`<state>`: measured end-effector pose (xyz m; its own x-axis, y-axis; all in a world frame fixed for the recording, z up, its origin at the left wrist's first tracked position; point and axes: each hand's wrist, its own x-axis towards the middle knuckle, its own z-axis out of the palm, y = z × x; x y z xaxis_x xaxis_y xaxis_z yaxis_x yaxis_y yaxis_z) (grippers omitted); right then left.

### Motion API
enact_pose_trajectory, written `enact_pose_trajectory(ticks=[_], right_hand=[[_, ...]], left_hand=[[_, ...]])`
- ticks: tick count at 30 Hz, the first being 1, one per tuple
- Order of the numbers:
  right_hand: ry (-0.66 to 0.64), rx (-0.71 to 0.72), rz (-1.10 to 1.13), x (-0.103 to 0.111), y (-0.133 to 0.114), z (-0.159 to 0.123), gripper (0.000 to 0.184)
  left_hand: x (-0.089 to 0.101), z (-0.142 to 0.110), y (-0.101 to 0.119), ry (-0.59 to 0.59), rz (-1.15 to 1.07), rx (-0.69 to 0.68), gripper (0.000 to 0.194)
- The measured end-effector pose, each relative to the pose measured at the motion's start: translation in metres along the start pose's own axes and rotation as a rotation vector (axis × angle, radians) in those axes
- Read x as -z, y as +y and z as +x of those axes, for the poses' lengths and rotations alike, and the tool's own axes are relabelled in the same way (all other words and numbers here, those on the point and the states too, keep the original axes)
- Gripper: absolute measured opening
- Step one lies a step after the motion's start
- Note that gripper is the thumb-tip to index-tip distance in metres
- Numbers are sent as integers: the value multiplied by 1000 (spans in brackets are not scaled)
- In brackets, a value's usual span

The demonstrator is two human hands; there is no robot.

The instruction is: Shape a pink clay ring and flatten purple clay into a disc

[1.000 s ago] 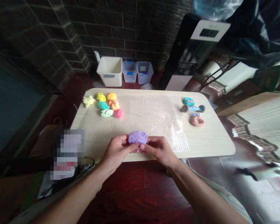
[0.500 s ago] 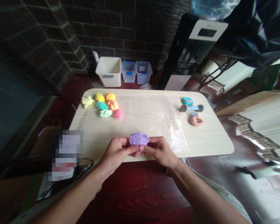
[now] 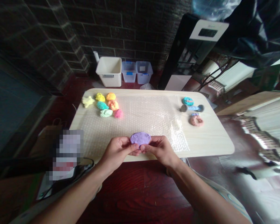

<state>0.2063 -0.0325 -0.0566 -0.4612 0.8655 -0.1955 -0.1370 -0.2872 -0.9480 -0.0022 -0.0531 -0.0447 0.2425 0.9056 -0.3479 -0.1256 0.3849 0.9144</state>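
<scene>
A flattened, oval piece of purple modelling clay point(image 3: 140, 138) is held up over the near edge of the table. My left hand point(image 3: 121, 146) pinches its left side, thumb in front and fingers behind. On the other side my right hand point(image 3: 159, 147) grips it the same way, the two thumbs almost meeting at its lower edge. Part of the fingers is hidden behind the clay. Beneath lies a sheet of bubble wrap point(image 3: 149, 115). At the table's left, several lumps of clay sit together, among them a pink lump point(image 3: 118, 114), a teal lump point(image 3: 102, 105) and an orange lump point(image 3: 113, 105).
On the table's point(image 3: 210, 137) right side are a teal clay disc point(image 3: 188, 101), a dumbbell-shaped piece point(image 3: 192, 108) and a pinkish-brown clay ring point(image 3: 197, 120). Behind the table stand a white bin point(image 3: 109, 73), clear plastic boxes point(image 3: 144, 73) and a water dispenser point(image 3: 189, 53).
The purple clay has shifted slightly to the right between my fingers and looks a little wider. Both hands keep their hold near the same place.
</scene>
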Motion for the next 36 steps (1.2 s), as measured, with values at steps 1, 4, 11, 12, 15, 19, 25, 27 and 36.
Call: enact_pose_trajectory(ticks=[1, 4, 11, 12, 15, 19, 25, 27, 36], right_hand=[[2, -11, -7, 0, -1, 0, 36], [-46, -81, -11, 0, -7, -2, 36], [-73, -112, 84, -11, -5, -2, 35], [-60, -116, 76, -11, -4, -2, 35], [-33, -143, 66, -11, -4, -3, 35], [-54, -218, 104, -8, -9, -4, 35], [-43, -190, 167, -12, -7, -3, 34], [-37, -151, 142, -13, -4, -3, 35], [-28, -102, -9, -10, 3, -3, 38]], left_hand=[[0, 0, -1, -10, 24, -17, 35], [1, 1, -3, -7, 61, -89, 37], [-4, 1, 1, 110, 79, -142, 32], [-5, 0, 1, 127, 62, -132, 33], [-7, -2, 3, 145, 3, -90, 32], [-8, -4, 5, 125, -144, -22, 34], [-8, -2, 3, 109, -145, -41, 32], [-9, -2, 1, 123, -95, -68, 32], [-12, -4, -2, 119, -125, -50, 29]])
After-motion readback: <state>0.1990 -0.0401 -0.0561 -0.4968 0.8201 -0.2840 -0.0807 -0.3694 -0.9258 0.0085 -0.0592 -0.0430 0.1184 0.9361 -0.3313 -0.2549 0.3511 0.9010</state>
